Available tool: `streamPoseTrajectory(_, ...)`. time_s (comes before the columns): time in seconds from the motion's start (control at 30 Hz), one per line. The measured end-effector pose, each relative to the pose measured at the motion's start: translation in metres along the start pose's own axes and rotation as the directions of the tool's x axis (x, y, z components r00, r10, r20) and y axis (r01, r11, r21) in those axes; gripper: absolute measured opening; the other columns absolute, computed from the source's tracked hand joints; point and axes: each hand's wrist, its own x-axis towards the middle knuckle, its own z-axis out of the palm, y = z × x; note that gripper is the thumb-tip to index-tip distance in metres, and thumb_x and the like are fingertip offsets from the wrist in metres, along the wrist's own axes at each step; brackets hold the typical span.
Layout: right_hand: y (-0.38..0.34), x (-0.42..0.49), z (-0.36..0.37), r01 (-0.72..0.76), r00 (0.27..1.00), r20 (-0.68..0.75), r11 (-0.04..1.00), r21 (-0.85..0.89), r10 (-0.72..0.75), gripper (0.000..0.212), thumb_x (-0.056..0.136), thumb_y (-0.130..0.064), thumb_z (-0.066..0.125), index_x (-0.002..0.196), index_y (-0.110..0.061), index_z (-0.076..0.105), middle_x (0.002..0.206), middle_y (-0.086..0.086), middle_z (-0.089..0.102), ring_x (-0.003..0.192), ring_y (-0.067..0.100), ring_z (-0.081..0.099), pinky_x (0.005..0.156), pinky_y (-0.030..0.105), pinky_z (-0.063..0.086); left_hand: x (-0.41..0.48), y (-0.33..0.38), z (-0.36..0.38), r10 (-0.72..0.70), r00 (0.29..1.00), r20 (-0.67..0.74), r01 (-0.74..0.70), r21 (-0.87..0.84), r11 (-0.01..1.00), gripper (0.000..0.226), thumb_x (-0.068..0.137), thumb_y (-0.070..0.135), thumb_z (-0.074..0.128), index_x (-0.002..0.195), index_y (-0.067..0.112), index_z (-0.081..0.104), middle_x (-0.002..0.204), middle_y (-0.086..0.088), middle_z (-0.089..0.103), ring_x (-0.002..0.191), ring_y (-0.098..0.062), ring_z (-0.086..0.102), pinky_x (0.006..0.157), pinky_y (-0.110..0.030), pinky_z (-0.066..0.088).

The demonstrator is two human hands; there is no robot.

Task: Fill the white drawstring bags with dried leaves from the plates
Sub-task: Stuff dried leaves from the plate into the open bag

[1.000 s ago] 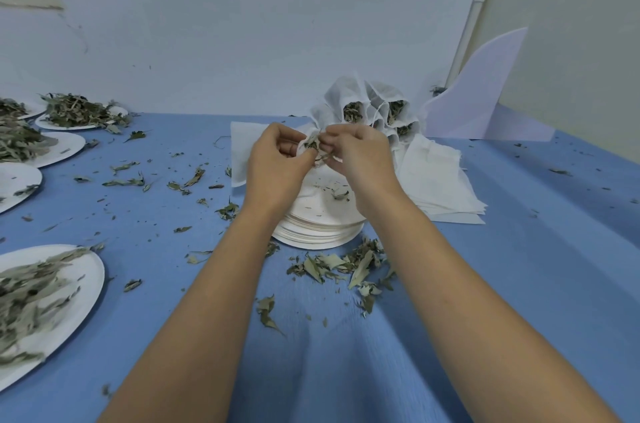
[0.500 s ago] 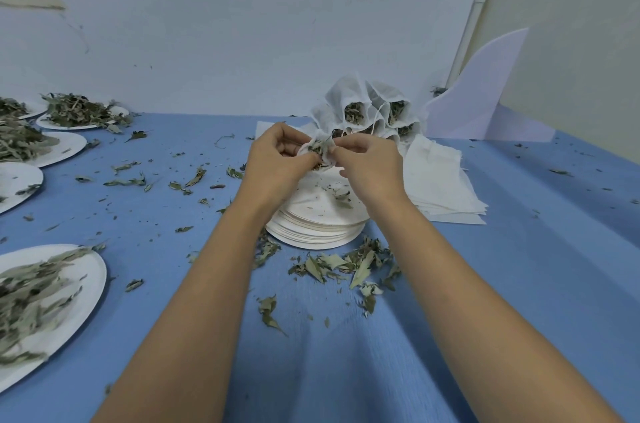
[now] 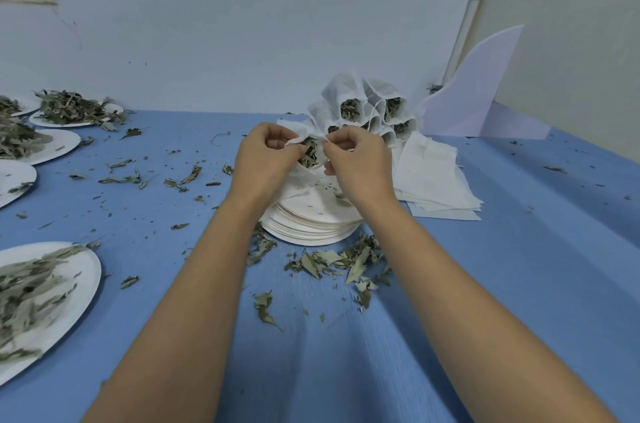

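Above a stack of white paper plates (image 3: pixel 308 232), both my hands hold one white drawstring bag (image 3: pixel 309 154) whose open mouth shows dried leaves. My left hand (image 3: pixel 265 161) pinches its left rim and my right hand (image 3: pixel 358 164) pinches its right rim. Behind them stands a cluster of filled bags (image 3: pixel 363 111) with leaves showing in their mouths. A pile of flat empty bags (image 3: pixel 433 183) lies to the right. Plates of dried leaves sit along the left: a near plate (image 3: pixel 86 270) and far ones (image 3: pixel 65 142).
Loose leaves (image 3: pixel 332 261) lie scattered on the blue tablecloth (image 3: pixel 502 284) in front of the plate stack and to its left. A white curved board (image 3: pixel 474 90) leans at the back right. A wall runs close behind the table.
The bag's mouth has been pulled wider between my hands, showing more leaves inside. My hands have drifted slightly apart and stay over the plate stack.
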Motion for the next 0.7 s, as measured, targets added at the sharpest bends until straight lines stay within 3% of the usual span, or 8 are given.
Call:
streamPoseTrajectory(0.1,0.001,-0.001,0.002,-0.017,0.999,0.041,0.999,0.037,0.015,0.016,0.087,-0.011,0.064,0.073,-0.019,0.062,0.064,-0.003,0.064,0.07,0.021,0.069,0.078,0.042,0.056,0.001,0.0,0.001,0.012,0.999,-0.034,-0.012,-0.016,1.0,0.017,0.081,0.018,0.072,0.083,0.022,0.055,0.079,0.003,0.057,0.075,-0.013,0.058,0.072,-0.028,0.05)
streamPoseTrajectory(0.2,0.0,-0.001,0.004,-0.006,0.995,0.102,0.999,0.054,0.001,0.01,0.084,-0.01,0.065,0.076,-0.016,0.066,0.067,0.0,0.067,0.07,0.018,0.068,0.08,0.043,0.056,-0.001,-0.003,0.005,0.111,0.983,-0.149,-0.095,0.111,0.989,0.025,0.079,0.019,0.074,0.075,0.021,0.049,0.068,0.007,0.05,0.059,-0.005,0.048,0.054,-0.009,0.039)
streamPoseTrajectory(0.3,-0.003,0.0,0.002,-0.038,0.976,0.217,0.978,0.205,-0.008,0.013,0.084,-0.003,0.064,0.075,-0.013,0.066,0.064,-0.003,0.064,0.059,0.01,0.064,0.071,0.032,0.059,-0.003,-0.006,0.008,0.193,0.96,-0.204,-0.149,0.214,0.966,0.02,0.081,0.012,0.069,0.077,0.014,0.049,0.064,0.008,0.046,0.054,-0.004,0.042,0.047,-0.009,0.035)
streamPoseTrajectory(0.4,-0.004,0.003,-0.003,-0.083,0.952,0.305,0.966,0.244,0.005,0.014,0.086,-0.005,0.06,0.079,-0.015,0.067,0.072,-0.002,0.066,0.06,0.008,0.064,0.06,0.022,0.053,-0.001,-0.007,0.006,0.193,0.944,-0.268,-0.135,0.22,0.966,0.026,0.082,0.009,0.065,0.07,0.019,0.045,0.063,0.009,0.044,0.053,-0.004,0.039,0.047,-0.01,0.035)
streamPoseTrajectory(0.5,0.001,0.011,-0.016,-0.068,0.949,0.311,0.996,0.056,0.048,0.019,0.086,-0.012,0.054,0.094,-0.022,0.069,0.089,-0.008,0.067,0.075,0.006,0.061,0.068,0.025,0.049,0.0,-0.005,0.005,0.161,0.947,-0.279,-0.109,0.195,0.975,0.033,0.081,0.013,0.069,0.067,0.022,0.041,0.061,0.009,0.041,0.047,-0.001,0.039,0.047,-0.008,0.033)
streamPoseTrajectory(0.57,0.005,0.016,-0.028,0.01,0.917,0.392,0.98,-0.197,0.069,0.03,0.085,-0.016,0.053,0.111,-0.025,0.066,0.102,-0.012,0.063,0.099,0.01,0.056,0.086,0.031,0.045,0.0,-0.004,0.005,0.113,0.956,-0.269,-0.08,0.132,0.988,0.032,0.081,0.018,0.072,0.068,0.022,0.043,0.059,0.008,0.041,0.043,0.003,0.04,0.045,-0.007,0.033)
streamPoseTrajectory(0.63,0.006,0.018,-0.039,0.068,0.831,0.528,0.909,-0.412,0.177,0.043,0.081,-0.015,0.054,0.121,-0.029,0.061,0.123,-0.007,0.057,0.121,0.018,0.042,0.101,0.039,0.037,0.001,-0.003,0.006,0.063,0.965,-0.256,-0.047,0.07,0.996,0.029,0.08,0.022,0.073,0.071,0.022,0.045,0.061,0.009,0.042,0.047,0.002,0.041,0.044,-0.006,0.033)
streamPoseTrajectory(0.7,0.004,0.018,-0.046,0.099,0.732,0.62,0.857,-0.506,0.282,0.05,0.08,-0.014,0.057,0.126,-0.032,0.057,0.129,-0.007,0.048,0.118,0.015,0.039,0.095,0.033,0.033,0.002,-0.001,0.006,0.038,0.968,-0.247,-0.032,0.028,0.999,0.028,0.081,0.026,0.073,0.073,0.023,0.046,0.064,0.009,0.044,0.053,-0.001,0.042,0.044,-0.006,0.034)
